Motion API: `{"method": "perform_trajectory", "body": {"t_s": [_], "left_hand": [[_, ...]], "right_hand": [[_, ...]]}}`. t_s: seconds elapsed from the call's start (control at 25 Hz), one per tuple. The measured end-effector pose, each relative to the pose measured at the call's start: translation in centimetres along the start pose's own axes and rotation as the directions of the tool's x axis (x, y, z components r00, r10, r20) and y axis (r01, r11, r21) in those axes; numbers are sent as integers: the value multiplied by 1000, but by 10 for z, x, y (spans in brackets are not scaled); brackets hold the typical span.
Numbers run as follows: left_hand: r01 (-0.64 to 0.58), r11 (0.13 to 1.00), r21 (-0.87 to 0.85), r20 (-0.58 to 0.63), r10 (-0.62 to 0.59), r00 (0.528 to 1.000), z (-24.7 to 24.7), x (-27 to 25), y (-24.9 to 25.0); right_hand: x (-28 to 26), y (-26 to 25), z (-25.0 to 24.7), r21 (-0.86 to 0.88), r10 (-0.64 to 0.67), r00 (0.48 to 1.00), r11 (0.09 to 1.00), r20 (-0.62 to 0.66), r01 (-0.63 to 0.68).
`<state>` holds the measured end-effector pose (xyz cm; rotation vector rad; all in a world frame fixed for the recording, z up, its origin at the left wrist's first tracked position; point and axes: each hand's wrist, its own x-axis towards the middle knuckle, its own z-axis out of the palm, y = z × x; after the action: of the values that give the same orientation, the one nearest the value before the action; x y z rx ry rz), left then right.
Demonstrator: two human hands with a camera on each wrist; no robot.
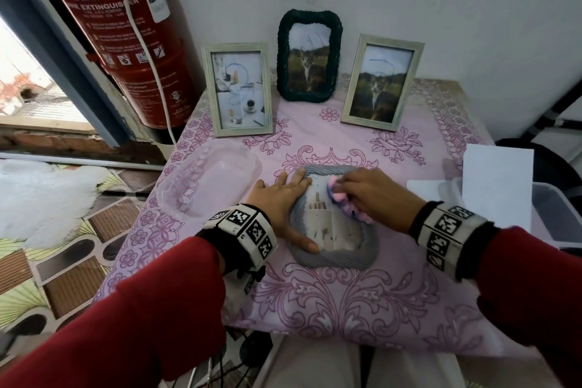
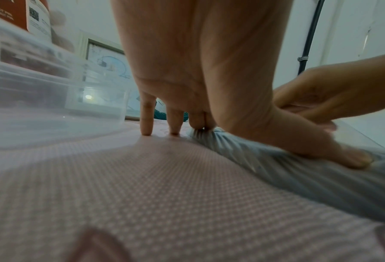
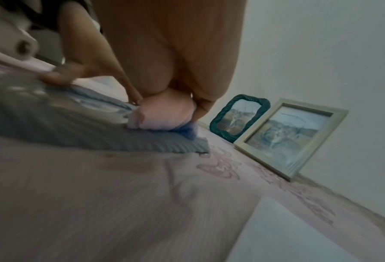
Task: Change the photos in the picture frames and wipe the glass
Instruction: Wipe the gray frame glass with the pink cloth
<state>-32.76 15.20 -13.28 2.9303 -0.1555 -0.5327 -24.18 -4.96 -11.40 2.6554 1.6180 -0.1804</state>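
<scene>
A left hand (image 1: pixel 281 205) presses flat, fingers straight, on a grey ribbed picture frame (image 1: pixel 338 257) lying mid-table; the right hand (image 1: pixel 374 195) clutches a pink-and-blue cloth (image 1: pixel 338 198) on its glass. Nearby, a red cylinder (image 1: pixel 126 35) reads "SRI FIRE EXTINGUISHER".

I count four picture frames on my table: one grey frame (image 1: pixel 333 257) lying flat near the front edge and three standing along the back edge, two pale wooden ones (image 1: pixel 237 90) (image 1: pixel 382 82) and one dark green one (image 1: pixel 309 55). One cloth (image 1: pixel 341 201), one clear lid (image 1: pixel 209 178), two white sheets (image 1: pixel 497 186).
</scene>
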Motion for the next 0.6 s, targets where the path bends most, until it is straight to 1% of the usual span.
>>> {"method": "perform_trajectory", "body": {"t_s": [0.16,0.48,0.6], "left_hand": [[-4,1000,1,1,4,1000,0,0,0],[8,1000,-9,14,-8,1000,0,1,2],[9,1000,-28,13,-9,1000,1,1,0]], "right_hand": [[27,1,0,-17,33,999,999,32,-33],[27,-7,8,73,89,996,993,28,-91],[19,-15,9,72,28,1000,997,-3,-28]]}}
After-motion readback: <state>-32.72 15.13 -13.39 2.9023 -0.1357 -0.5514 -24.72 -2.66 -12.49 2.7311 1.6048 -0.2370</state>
